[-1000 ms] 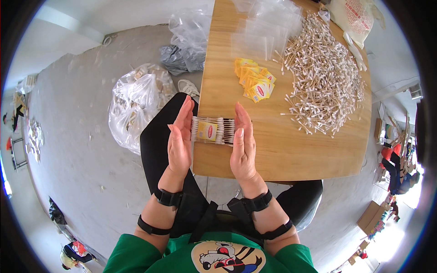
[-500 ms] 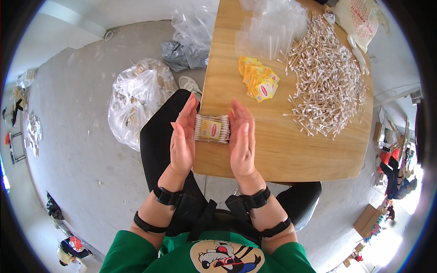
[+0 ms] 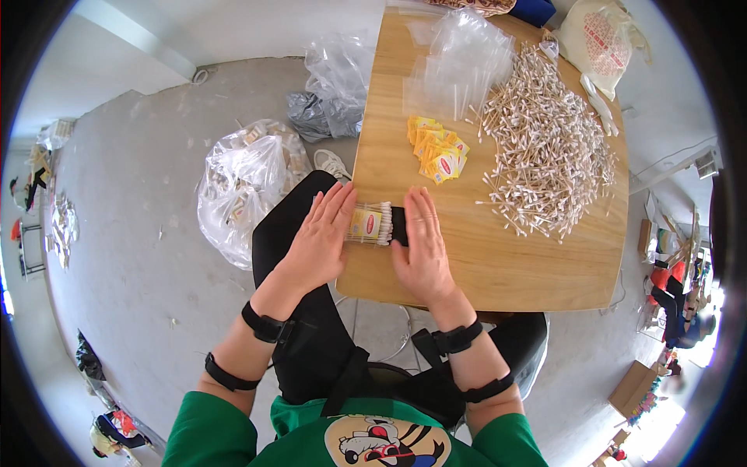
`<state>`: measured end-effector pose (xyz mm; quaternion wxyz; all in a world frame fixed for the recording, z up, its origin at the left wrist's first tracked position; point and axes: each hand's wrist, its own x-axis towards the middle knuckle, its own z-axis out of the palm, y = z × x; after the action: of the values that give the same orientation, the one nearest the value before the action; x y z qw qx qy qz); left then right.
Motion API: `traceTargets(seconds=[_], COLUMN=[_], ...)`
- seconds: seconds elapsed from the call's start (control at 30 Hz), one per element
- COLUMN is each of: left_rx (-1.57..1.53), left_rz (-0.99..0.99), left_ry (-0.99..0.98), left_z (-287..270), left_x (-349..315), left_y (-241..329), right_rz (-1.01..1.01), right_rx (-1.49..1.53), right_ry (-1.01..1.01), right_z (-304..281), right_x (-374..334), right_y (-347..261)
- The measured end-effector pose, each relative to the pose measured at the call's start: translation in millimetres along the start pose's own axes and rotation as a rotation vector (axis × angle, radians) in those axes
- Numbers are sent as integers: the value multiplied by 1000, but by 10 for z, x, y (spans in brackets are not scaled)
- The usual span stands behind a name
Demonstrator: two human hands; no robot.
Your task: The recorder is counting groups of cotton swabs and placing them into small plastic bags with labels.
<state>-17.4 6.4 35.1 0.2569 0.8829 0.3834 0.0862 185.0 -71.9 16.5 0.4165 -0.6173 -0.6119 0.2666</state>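
A clear packet of cotton swabs (image 3: 375,224) with a yellow label card lies near the table's left edge, between my hands. My left hand (image 3: 317,240) is palm down with its fingers stretched out, covering the packet's left end. My right hand (image 3: 424,253) lies flat to the right of the packet, fingers straight and close together. Partly under its fingers is a small black piece (image 3: 399,226), next to the swab heads; its kind is hidden. Beyond the hands sits a small heap of yellow label cards (image 3: 438,149).
A large pile of loose cotton swabs (image 3: 548,148) covers the table's (image 3: 513,268) right side. Clear plastic bags (image 3: 467,66) lie at the far end, near a cream cloth bag (image 3: 603,43). On the floor at left stands a full plastic sack (image 3: 249,191), with a grey bag (image 3: 311,115) beyond.
My hands have turned from upright palms facing each other to palms down. The left now covers one end of the packet, and a black piece shows by the right hand.
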Motion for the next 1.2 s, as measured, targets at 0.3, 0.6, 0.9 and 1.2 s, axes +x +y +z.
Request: traceTargets(seconds=[0.3,0.6,0.9,1.2], left_rx=[512,548,388,364], left_rz=[63,40,-16,-4], left_ry=[1,35,-28,45], left_z=[141,241,104,199], left_x=[132,148,85,1], left_y=[-27,20,28,-27], right_rz=[-104,-82,-69,-89], right_rx=[-571,-611,-442,-285], right_ry=[-237,-161,-99,46], right_z=[53,178,58,110], right_x=[71,-20,-17,187], right_y=[-93,-56,-60,101])
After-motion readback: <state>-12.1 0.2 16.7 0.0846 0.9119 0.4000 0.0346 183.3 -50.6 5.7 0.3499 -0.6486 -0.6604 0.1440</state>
